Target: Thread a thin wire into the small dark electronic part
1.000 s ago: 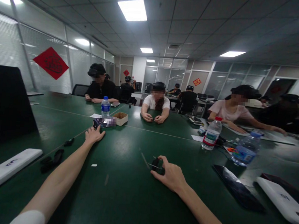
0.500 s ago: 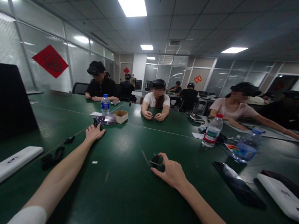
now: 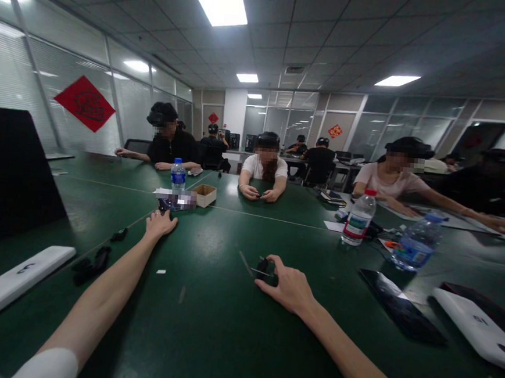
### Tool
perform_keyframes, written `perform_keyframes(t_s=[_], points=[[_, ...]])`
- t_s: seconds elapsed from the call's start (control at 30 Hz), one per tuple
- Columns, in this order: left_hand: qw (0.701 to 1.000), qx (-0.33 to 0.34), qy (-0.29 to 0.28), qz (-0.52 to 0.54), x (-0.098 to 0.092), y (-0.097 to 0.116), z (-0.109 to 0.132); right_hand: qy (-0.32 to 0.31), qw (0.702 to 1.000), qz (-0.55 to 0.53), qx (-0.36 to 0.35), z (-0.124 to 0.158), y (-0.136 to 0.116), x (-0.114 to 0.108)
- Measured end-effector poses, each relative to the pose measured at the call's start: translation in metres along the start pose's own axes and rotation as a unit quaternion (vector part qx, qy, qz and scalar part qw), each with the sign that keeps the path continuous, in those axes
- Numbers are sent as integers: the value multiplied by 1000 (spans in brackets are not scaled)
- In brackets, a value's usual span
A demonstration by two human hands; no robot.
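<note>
My right hand point(image 3: 287, 285) is closed over the middle of the green table, thumb and index finger around a small black piece with a thin metal rod point(image 3: 262, 270); its exact kind is unclear. A pale thin strip point(image 3: 245, 264) shows just left of it. Farther off on the left, my left hand point(image 3: 161, 224) lies flat with its fingers stretched forward. Its fingertips reach the edge of a dark, shiny object point(image 3: 164, 204), partly blurred out. Beside that object are a small open cardboard box point(image 3: 205, 196) and a blue-capped water bottle point(image 3: 178, 176).
At left are a black screen point(image 3: 13, 176), a white numbered device point(image 3: 20, 278) and black straps point(image 3: 91, 266). To the right stand two bottles point(image 3: 358, 219) point(image 3: 418, 243), near a dark phone point(image 3: 400, 305) and another white device point(image 3: 477, 329). A person point(image 3: 265, 169) sits opposite.
Both of my hands stay nearly where they were, the right still around the black piece. The person at far left has stretched an arm out to the left.
</note>
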State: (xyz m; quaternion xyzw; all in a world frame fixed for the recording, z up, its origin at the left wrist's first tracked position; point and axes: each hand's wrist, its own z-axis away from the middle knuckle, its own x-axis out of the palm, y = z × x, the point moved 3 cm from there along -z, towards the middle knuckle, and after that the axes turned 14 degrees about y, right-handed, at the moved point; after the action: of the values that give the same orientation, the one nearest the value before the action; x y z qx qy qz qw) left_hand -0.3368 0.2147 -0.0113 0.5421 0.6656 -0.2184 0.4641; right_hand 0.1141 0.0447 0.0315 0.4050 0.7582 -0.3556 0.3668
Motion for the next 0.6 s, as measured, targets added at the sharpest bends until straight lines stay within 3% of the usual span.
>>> perform_keyframes(t_s=[0.27,0.37,0.5,0.6], points=[[1000,-6,6,22,-1,0,5,-11,1000,-5,-5,0,-1,-1],[996,-27,9,89,-8,0,5,-10,1000,-3,-3,0,-1,-2],[946,-117,-57,298,-27,1,5,-6,1000,5,-3,0,-1,-3],[908,-121,-102,388,-41,13,16,-7,1000,21,3,1,0,-3]])
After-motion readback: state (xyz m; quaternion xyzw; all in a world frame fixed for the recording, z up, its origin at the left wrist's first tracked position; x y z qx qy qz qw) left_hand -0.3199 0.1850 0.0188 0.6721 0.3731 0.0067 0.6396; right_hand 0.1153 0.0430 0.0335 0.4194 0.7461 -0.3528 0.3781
